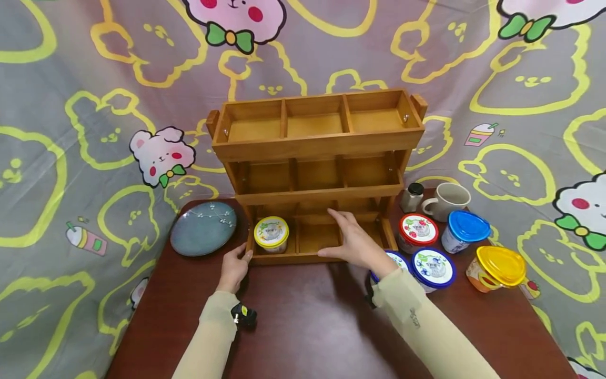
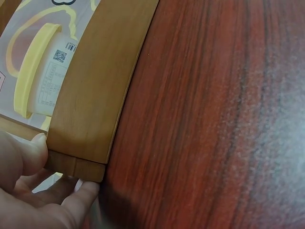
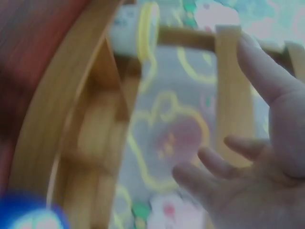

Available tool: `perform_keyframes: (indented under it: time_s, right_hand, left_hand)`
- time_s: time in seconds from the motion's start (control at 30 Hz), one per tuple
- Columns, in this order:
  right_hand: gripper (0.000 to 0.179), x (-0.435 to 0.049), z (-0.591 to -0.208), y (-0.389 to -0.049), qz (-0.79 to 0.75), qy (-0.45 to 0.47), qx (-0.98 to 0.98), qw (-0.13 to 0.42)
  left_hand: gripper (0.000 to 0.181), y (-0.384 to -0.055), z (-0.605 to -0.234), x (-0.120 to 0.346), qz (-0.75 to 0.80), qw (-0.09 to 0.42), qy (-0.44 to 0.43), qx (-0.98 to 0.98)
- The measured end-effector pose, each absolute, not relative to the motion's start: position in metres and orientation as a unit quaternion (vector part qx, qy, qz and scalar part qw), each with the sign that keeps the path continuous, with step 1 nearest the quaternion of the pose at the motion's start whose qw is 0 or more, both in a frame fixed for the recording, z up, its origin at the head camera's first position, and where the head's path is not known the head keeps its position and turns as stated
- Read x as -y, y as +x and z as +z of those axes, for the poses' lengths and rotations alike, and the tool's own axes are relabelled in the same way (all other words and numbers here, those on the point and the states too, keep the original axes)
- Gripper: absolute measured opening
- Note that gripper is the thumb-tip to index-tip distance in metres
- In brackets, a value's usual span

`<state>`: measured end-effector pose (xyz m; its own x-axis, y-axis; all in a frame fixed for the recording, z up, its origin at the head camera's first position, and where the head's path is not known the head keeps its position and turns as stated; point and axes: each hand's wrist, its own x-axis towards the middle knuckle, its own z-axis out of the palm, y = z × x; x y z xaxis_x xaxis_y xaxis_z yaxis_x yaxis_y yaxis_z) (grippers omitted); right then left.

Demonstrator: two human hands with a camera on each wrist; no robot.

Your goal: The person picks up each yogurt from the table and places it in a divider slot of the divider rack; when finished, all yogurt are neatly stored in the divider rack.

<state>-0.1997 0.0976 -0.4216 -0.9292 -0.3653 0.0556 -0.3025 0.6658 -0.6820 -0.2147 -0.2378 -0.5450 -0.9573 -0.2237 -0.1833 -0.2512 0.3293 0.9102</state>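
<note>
A: Left hand point(image 1: 233, 269), quick?
B: Gripping the near-left end of the wooden shelf point(image 1: 317, 150), thumb on one side, fingers on the other.
A: Right hand point(image 1: 355, 242)?
B: Spread wide, thumb well off the fingers, holding nothing. It's at the shelf's bottom tier; can't tell if it touches.
A: Yellow-lidded tub point(image 1: 272, 233)?
B: Upright in the bottom tier's end compartment, just beyond the left hand and to its right. Lies leftward of the right hand, so left's nearer.
A: Key relation?
B: Shelf's long axis runs crosswise, from the left hand's grip rightward past the right hand. Round blue-lidded tub point(image 1: 433, 268): outside the shelf, to the right hand's right.
</note>
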Motion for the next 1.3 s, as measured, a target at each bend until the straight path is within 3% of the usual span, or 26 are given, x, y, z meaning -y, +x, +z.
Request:
perform_keyframes:
  time_s: [0.2, 0.43, 0.87, 1.3]
  right_hand:
    - [0.106, -0.155, -0.423, -0.171, -0.341, -0.141, -0.929, 0.021]
    - [0.111, -0.19, -0.446, -0.155, -0.331, -0.08, -0.939, 0.045]
    - [0.104, -0.198, -0.478, -0.142, -0.311, -0.085, -0.946, 0.015]
    - [0.112, -0.195, -0.492, -0.132, -0.3, -0.071, -0.95, 0.04]
  left_hand:
    - [0.045, -0.215, -0.547, 0.239, 0.559, 0.011, -0.148, -0.816]
    - [0.046, -0.214, -0.544, 0.238, 0.566, 0.015, -0.148, -0.811]
    - [0.046, -0.213, -0.547, 0.237, 0.566, 0.012, -0.147, -0.811]
    - [0.046, -0.213, -0.548, 0.236, 0.566, 0.012, -0.154, -0.81]
